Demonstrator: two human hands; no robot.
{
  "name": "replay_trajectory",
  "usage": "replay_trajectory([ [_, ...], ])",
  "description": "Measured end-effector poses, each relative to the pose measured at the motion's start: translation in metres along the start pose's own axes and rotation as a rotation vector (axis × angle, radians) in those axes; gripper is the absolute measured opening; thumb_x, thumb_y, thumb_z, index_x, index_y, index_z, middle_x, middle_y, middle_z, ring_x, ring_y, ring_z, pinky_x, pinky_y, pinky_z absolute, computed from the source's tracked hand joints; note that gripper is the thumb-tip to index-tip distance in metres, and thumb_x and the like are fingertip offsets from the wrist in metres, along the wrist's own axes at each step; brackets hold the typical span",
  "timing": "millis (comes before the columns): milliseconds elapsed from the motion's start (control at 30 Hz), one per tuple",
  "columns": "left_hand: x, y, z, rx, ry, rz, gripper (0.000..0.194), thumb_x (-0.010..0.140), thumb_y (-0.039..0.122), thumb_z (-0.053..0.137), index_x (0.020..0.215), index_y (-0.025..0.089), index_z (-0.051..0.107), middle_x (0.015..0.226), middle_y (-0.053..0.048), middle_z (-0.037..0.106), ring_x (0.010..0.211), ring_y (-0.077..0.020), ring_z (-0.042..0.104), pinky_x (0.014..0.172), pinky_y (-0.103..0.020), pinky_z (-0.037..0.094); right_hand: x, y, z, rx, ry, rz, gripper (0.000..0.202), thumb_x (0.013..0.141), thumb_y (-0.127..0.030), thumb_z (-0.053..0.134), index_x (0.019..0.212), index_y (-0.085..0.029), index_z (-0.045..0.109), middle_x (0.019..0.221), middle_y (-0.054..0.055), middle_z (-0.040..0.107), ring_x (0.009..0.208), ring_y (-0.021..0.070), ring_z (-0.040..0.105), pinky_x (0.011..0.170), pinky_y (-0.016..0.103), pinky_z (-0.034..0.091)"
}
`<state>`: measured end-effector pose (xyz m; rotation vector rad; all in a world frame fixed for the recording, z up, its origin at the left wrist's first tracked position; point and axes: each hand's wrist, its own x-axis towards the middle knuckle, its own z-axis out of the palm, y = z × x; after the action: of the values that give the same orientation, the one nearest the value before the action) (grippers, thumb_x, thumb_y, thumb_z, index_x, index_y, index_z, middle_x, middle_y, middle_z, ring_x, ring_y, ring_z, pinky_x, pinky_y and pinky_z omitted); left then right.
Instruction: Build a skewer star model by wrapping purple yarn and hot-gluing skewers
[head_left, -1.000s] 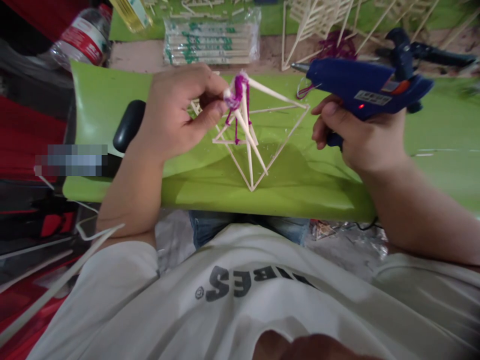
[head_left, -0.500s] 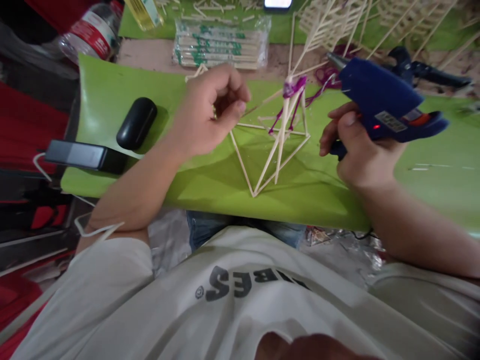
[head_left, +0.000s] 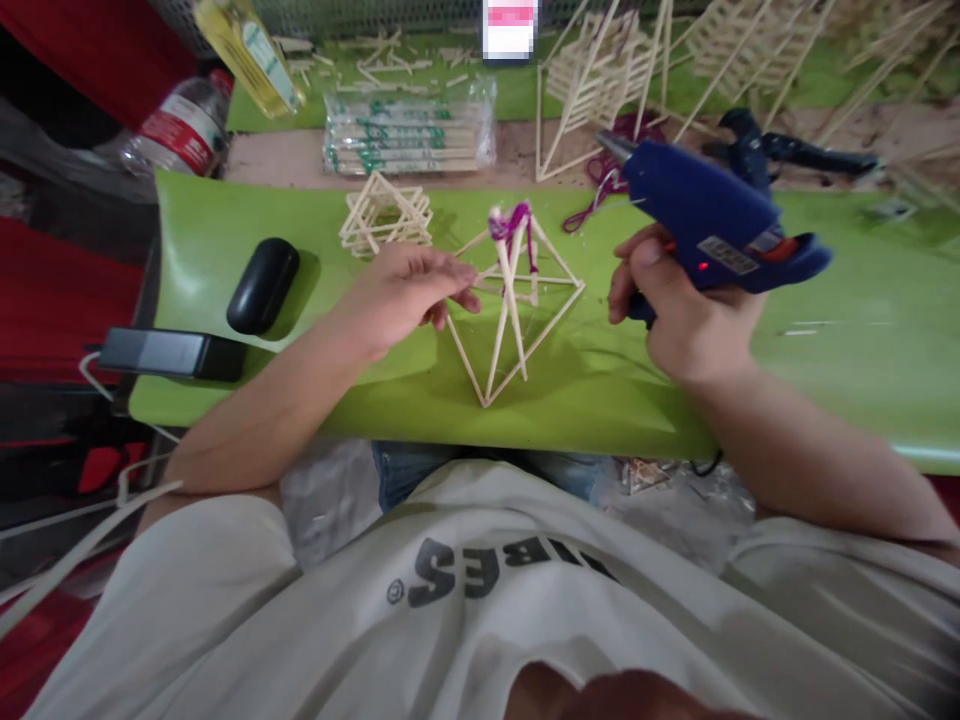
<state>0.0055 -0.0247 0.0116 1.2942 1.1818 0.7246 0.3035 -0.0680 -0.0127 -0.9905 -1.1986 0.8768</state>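
My right hand (head_left: 694, 315) grips a blue hot glue gun (head_left: 697, 205), its nozzle pointing up and left and a small red light glowing. In front of me a pyramid-shaped frame of wooden sticks (head_left: 499, 340) stands on the green board, with purple string (head_left: 512, 222) wound round its top. Inside it hangs a small frame of thin sticks (head_left: 532, 298), partly hidden by the front sticks. My left hand (head_left: 409, 290) is closed at the pyramid's left side, its fingertips pinching the small frame's left end. Behind that hand rests a stacked lattice of sticks (head_left: 386, 215).
A black oval case (head_left: 263, 286) and a black power adapter (head_left: 172, 354) lie at left. Bagged sticks (head_left: 409, 135), an oil-coloured bottle (head_left: 251, 60), a red-labelled bottle (head_left: 180, 130) and a bright phone (head_left: 510, 30) are farther back. A second glue gun (head_left: 780, 150) and stick structures (head_left: 600, 75) stand back right.
My left hand has lowered and its fingers have closed on the small hanging frame. The view has shifted, uncovering the stacked lattice. The glue gun stays in my right hand.
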Motion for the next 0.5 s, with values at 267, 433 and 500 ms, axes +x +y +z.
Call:
replay_trajectory([
  [267,0.011,0.007,0.004,0.025,-0.124,-0.087,0.027,0.102,0.035,0.089,0.082,0.017,0.089,0.069,-0.012,0.079,0.053,-0.0141,0.068,0.044,-0.022,0.026,-0.002,-0.004,0.000,0.042,-0.038,0.088,0.047,0.087,-0.071,0.105,0.089,-0.029,0.085,0.070,-0.002,0.070,0.052,0.0150,0.060,0.048,0.035,0.054],
  [433,0.003,0.007,0.017,-0.053,-0.062,-0.027,0.030,0.098,0.037,0.089,0.074,0.020,0.083,0.060,-0.005,0.069,0.046,-0.0105,0.054,0.042,-0.023,0.027,-0.004,-0.008,0.001,0.050,-0.045,0.104,0.046,0.090,-0.068,0.104,0.086,-0.028,0.083,0.068,-0.003,0.070,0.052,0.0147,0.063,0.049,0.033,0.056],
  [500,0.000,0.005,0.018,-0.078,-0.055,-0.016,0.030,0.097,0.040,0.092,0.075,0.021,0.083,0.059,-0.004,0.067,0.048,-0.0105,0.054,0.043,-0.023,0.029,-0.005,-0.010,-0.003,0.038,-0.073,0.127,0.039,0.096,-0.063,0.101,0.089,-0.028,0.084,0.070,-0.002,0.071,0.055,0.0146,0.065,0.051,0.032,0.057],
])
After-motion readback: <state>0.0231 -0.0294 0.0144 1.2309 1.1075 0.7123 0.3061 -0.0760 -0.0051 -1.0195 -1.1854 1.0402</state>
